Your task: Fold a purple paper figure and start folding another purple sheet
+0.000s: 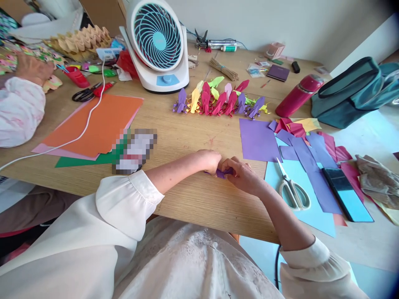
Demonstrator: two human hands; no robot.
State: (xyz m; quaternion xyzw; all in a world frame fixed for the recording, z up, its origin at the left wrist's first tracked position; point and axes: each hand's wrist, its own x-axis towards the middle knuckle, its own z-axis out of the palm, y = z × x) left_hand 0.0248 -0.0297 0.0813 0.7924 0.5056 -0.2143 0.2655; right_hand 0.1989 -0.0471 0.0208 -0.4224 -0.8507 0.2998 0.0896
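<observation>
A small piece of folded purple paper (222,173) lies low over the wooden table, between my two hands. My left hand (210,161) is closed on its left end, the fingers bent down and partly hidden behind the wrist. From the other side my right hand (240,172) pinches the paper with thumb and fingers. Much of the paper is covered, so its folded shape does not show. Beyond the hands stands a cluster of folded paper figures (220,101) in purple, red, yellow, green and pink.
White-handled scissors (291,189) lie on light blue paper at right, near purple sheets (259,139) and a dark phone (346,193). A red flask (299,95), teal bag (346,93) and white fan (158,45) stand behind. Orange paper (96,124) lies left, near another person's hand (33,70).
</observation>
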